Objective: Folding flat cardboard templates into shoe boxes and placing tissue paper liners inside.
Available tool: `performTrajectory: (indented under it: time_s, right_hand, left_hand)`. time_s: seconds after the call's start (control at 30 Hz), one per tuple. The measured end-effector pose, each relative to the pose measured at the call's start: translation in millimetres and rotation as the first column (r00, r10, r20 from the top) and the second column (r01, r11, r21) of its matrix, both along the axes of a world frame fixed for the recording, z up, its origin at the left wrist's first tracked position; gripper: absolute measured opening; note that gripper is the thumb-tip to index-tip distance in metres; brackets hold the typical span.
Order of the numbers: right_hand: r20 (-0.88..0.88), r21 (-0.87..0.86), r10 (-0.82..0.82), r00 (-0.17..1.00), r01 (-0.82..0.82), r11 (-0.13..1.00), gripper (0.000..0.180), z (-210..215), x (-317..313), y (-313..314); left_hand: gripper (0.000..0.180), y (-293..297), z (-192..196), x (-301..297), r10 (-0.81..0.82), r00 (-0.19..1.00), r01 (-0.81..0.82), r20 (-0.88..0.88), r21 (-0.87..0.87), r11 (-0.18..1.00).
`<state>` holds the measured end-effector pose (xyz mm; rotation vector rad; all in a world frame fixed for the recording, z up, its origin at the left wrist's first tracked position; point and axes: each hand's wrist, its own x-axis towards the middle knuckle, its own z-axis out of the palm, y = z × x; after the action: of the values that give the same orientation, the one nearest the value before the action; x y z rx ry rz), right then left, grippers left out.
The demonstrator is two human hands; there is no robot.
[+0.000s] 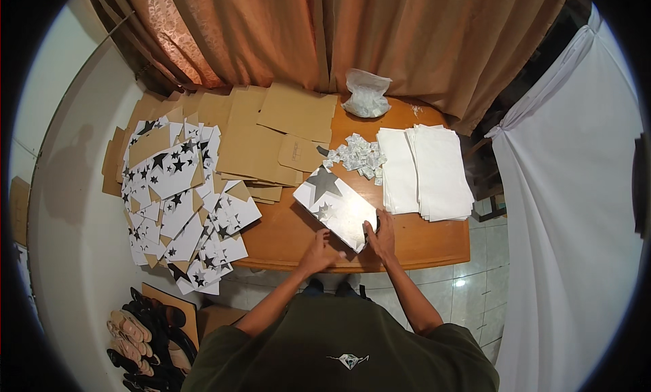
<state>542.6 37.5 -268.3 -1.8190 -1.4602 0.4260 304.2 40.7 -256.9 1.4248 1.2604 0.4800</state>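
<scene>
A white box (pixel 347 214) printed with black and grey stars lies at an angle on the wooden table, close to its front edge. My right hand (pixel 382 234) grips the box at its near right corner, with the thumb by the top and the fingers along the side. Beside the near left edge, my left hand (pixel 321 251) has its fingers apart and holds nothing. Whether its fingertips touch the box I cannot tell. Just beyond the box lies a loose heap of small clear-and-white packets (pixel 359 154), with a small dark object (pixel 323 150) at its left.
Star-printed flat cartons (pixel 180 209) pile up at the left, beside flat brown cardboard (pixel 271 141). Stacks of white sheets (pixel 441 175) lie right. A clear bag of packets (pixel 367 97) stands at the back, before brown curtains (pixel 407 32). Shoes (pixel 146 338) sit below left.
</scene>
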Motion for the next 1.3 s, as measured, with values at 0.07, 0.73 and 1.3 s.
performTrajectory:
  time_s: [0.07, 0.73, 1.3]
  right_hand:
    - [-0.050, -0.035, 0.059, 0.997, -0.061, 0.998, 0.064, 4.8, -1.0, -4.1]
    - [-0.476, 0.381, 0.571, 0.669, -0.428, 0.819, 0.067, 248.2, 10.1, -77.9]
    - [-0.130, 0.649, 0.977, 0.169, -0.731, 0.212, 0.065, 352.9, -167.6, -384.8]
  left_hand:
    - [0.109, -18.2, -9.2, 7.5, -0.001, 0.998, -0.012, 0.062, 0.211, 0.977]
    - [0.085, -118.7, 259.8, 38.2, 0.404, 0.839, -0.538, 0.364, 0.446, 0.715]
    - [0.082, -564.6, 359.1, -56.1, 0.835, 0.408, -0.699, 0.369, 0.714, 0.026]
